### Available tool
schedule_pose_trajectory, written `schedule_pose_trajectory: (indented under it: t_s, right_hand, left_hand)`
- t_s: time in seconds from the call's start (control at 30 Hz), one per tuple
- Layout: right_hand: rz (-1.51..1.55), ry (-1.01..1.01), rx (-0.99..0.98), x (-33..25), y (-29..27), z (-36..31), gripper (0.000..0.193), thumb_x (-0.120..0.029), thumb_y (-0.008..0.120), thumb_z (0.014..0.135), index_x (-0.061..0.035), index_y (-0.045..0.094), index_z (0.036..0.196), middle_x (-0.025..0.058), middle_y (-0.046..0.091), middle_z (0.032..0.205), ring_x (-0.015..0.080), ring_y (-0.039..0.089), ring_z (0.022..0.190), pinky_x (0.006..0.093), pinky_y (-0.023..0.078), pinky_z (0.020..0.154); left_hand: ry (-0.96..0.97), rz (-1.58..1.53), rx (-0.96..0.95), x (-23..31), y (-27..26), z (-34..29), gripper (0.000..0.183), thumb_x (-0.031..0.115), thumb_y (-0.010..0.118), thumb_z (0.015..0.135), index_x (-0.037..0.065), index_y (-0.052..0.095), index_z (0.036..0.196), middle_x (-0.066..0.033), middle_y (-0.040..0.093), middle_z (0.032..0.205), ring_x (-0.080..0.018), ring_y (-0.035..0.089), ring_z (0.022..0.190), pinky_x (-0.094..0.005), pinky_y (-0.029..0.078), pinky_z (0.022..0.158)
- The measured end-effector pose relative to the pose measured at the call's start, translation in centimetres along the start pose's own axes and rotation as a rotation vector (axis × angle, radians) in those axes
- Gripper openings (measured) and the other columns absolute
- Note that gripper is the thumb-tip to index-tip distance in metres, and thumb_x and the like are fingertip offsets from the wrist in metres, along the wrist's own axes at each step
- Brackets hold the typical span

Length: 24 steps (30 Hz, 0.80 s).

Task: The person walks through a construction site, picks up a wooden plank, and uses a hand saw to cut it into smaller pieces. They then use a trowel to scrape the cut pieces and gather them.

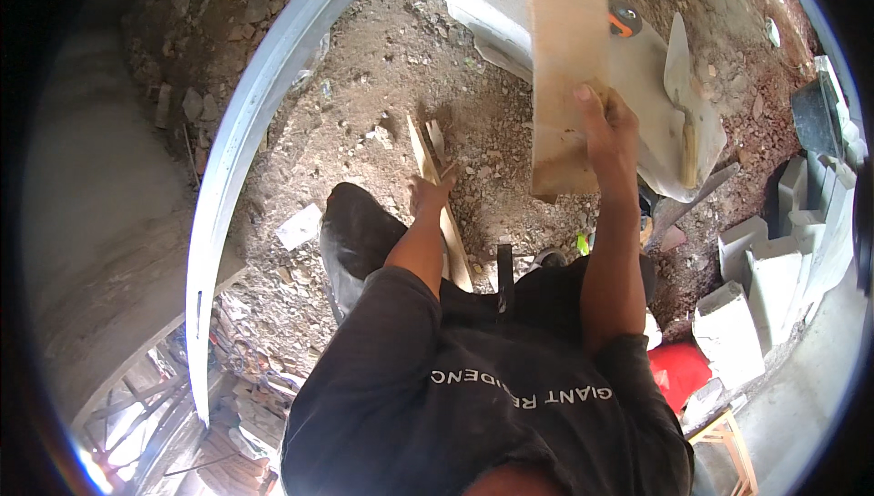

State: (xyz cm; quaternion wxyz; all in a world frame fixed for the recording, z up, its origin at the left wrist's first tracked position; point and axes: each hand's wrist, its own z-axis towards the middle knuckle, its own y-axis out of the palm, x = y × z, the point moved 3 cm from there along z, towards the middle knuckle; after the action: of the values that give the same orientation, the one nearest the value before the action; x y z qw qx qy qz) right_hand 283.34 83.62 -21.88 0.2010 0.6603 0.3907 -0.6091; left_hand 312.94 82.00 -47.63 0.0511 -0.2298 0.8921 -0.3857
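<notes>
"The right hand (pixel 612 127), what has it got?"

"A flat, pale brown board (pixel 569 50), gripped at its right edge with the thumb laid on the face. The board stands out in front of the person, partly covering a pale slab (pixel 651 123). I can't tell whether the 2 touch."

"And the left hand (pixel 431 194)?"

"Closed on a narrow wood strip (pixel 453 241), around its middle. The strip slants from the rubble ground down toward the lap. A shorter wood piece (pixel 435 136) is just beside its upper end."

"Any writing?"

"1 clear line: white capital letters across the dark shirt (pixel 510 414), upside down from this view, the last of them running into a fold at the left. I can make out no label on the board; it shows a dark line near the top and a brown stain near the bottom."

"What's on the slab?"

"A trowel (pixel 678 68), blade pointing away, wooden handle toward the person. Near the board's right edge is an orange and black object (pixel 625 18); any marking on it is too small to read."
</notes>
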Motion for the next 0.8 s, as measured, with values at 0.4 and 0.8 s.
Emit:
schedule_pose_trajectory:
  t_s: [0.4, 0.8]
  right_hand:
    - [0.134, -0.062, 0.134, -2.4, -2.1, -0.4, 0.043, -0.039, 0.062, 0.084, 0.0031, 0.061, 0.092, 0.0012, 0.057, 0.08, 0.0075, 0.048, 0.072, 0.0226, 0.04, 0.064]
    - [-0.032, 0.099, 0.249, -0.5, -4.8, 0.9, 0.044, -0.041, 0.061, 0.084, 0.0025, 0.062, 0.09, 0.0008, 0.056, 0.073, 0.0078, 0.048, 0.067, 0.0245, 0.04, 0.06]
  left_hand:
    - [0.426, -0.185, 0.006, 6.6, -7.2, -2.6, 0.044, 0.022, 0.051, 0.08, 0.004, 0.051, 0.12, -0.0221, 0.061, 0.103, -0.0343, 0.059, 0.098, -0.0418, 0.045, 0.084]
    - [0.792, -0.856, -0.036, 14.3, -21.9, -4.1, 0.032, 0.012, 0.053, 0.078, -0.001, 0.056, 0.107, -0.0086, 0.06, 0.089, -0.0141, 0.053, 0.075, -0.0275, 0.046, 0.067]
